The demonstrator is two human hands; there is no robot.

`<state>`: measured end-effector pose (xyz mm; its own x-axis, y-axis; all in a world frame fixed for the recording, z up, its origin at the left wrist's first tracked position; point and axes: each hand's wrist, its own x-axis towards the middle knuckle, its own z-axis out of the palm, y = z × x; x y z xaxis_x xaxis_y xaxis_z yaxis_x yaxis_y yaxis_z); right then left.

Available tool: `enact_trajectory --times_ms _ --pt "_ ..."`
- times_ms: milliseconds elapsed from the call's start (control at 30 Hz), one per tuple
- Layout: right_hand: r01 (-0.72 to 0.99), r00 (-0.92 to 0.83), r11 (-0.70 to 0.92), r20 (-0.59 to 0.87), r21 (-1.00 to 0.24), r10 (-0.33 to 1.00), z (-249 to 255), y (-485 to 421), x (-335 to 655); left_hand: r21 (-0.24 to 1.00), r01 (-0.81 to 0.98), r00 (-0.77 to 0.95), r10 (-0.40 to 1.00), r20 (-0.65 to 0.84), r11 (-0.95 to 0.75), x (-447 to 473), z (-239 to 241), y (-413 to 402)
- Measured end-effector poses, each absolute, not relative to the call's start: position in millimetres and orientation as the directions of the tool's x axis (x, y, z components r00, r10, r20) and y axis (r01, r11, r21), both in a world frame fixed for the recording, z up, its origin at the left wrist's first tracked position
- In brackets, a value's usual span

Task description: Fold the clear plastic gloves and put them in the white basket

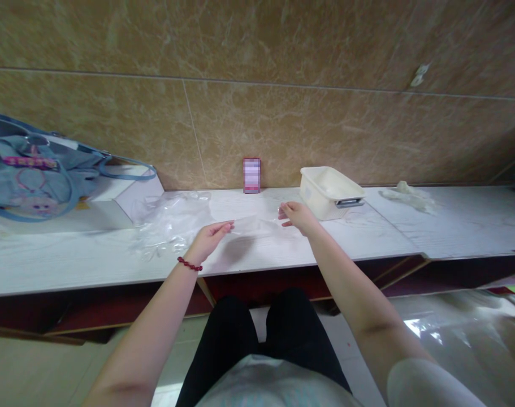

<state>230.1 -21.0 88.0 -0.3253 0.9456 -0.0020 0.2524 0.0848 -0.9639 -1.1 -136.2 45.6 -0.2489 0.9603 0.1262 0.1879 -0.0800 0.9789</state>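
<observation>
A small clear plastic bag (255, 226) is stretched between my hands, just above the white counter. My left hand (210, 237), with a red bead bracelet at the wrist, pinches the bag's left end between thumb and fingers. At the right end, the curled fingers of my right hand (298, 217) grip the film; its thin edge there is hard to see. Left of my left hand lies a loose pile of clear plastic bags (176, 217). A cream plastic bin (320, 198) with a grey handle stands just behind and right of my right hand.
A phone (251, 176) leans upright against the tiled wall. On the left, a blue bag (32, 175) rests on a white box (121, 198). Crumpled whitish plastic (410, 198) lies farther right on the counter (91, 260). Open shelves run below its front edge.
</observation>
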Motion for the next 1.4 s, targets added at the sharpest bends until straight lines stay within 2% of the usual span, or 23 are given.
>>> enact_trajectory --times_ms 100,200,267,333,367,433,467,567,667,733,933,1067,1167,1267,1333,1400 --pt "0.248 -0.331 0.086 -0.001 -0.965 0.944 90.1 -7.6 223.0 0.995 0.067 -0.232 0.969 0.089 -0.075 6.5 46.5 -134.0" --pt "0.342 -0.313 0.243 0.134 -0.908 0.94 89.5 -0.1 215.0 0.987 -0.16 -0.232 0.973 -0.019 -0.019 18.1 46.5 -129.6" --pt "0.453 -0.298 0.455 0.35 -0.767 0.888 88.3 -4.6 210.1 0.949 -0.314 -0.234 0.966 -0.112 0.033 26.1 48.8 -126.7" --pt "0.524 -0.343 0.65 0.563 -0.55 0.752 86.3 -17.5 205.6 0.886 -0.453 -0.203 0.956 -0.213 0.101 32.6 53.0 -124.9" --pt "0.517 -0.4 0.727 0.623 -0.452 0.672 84.8 -26.0 203.3 0.849 -0.511 -0.175 0.95 -0.258 0.136 35.0 55.4 -124.5" --pt "0.411 -0.567 0.85 0.638 -0.329 0.521 80.8 -43.8 198.3 0.789 -0.587 -0.139 0.937 -0.32 0.182 38.2 59.2 -124.2" --pt "0.329 -0.649 0.893 0.613 -0.308 0.45 78.2 -51.7 195.6 0.777 -0.6 -0.138 0.933 -0.332 0.188 39.2 60.3 -124.1" --pt "0.165 -0.765 0.905 0.528 -0.393 0.369 69.7 -66.8 187.9 0.795 -0.582 -0.149 0.938 -0.313 0.173 40.6 59.6 -123.5" --pt "0.144 -0.772 0.828 0.462 -0.541 0.436 63.5 -68.8 182.8 0.848 -0.512 -0.147 0.958 -0.247 0.14 41.9 56.1 -121.7" --pt "0.172 -0.752 0.791 0.441 -0.587 0.49 62.5 -65.5 181.5 0.891 -0.434 -0.157 0.962 -0.223 0.136 43.2 54.7 -120.5" --pt "0.236 -0.741 0.846 0.475 -0.477 0.475 69.9 -51.1 183.3 0.925 -0.36 -0.143 0.973 -0.181 0.12 46.7 58.3 -119.5" --pt "0.193 -0.724 0.84 0.504 -0.507 0.47 73.1 -39.3 186.9 0.949 -0.294 -0.162 0.973 -0.167 0.114 42.6 63.4 -114.1" --pt "0.296 -0.652 0.763 0.463 -0.574 0.601 74.0 -23.3 189.0 0.954 -0.275 -0.216 0.96 -0.179 0.116 33.4 65.7 -100.9" --pt "0.39 -0.535 0.593 0.351 -0.705 0.769 76.3 -1.9 187.0 0.952 -0.284 -0.258 0.947 -0.191 0.115 23.0 68.6 -79.8" --pt "0.35 -0.488 0.463 0.263 -0.814 0.832 80.3 11.8 183.8 0.963 -0.255 -0.315 0.935 -0.164 0.083 18.1 72.1 -64.0" --pt "0.26 -0.47 0.426 0.272 -0.867 0.84 86.5 22.3 181.7 0.977 -0.214 -0.369 0.927 -0.068 -0.014 15.7 76.8 -49.9"
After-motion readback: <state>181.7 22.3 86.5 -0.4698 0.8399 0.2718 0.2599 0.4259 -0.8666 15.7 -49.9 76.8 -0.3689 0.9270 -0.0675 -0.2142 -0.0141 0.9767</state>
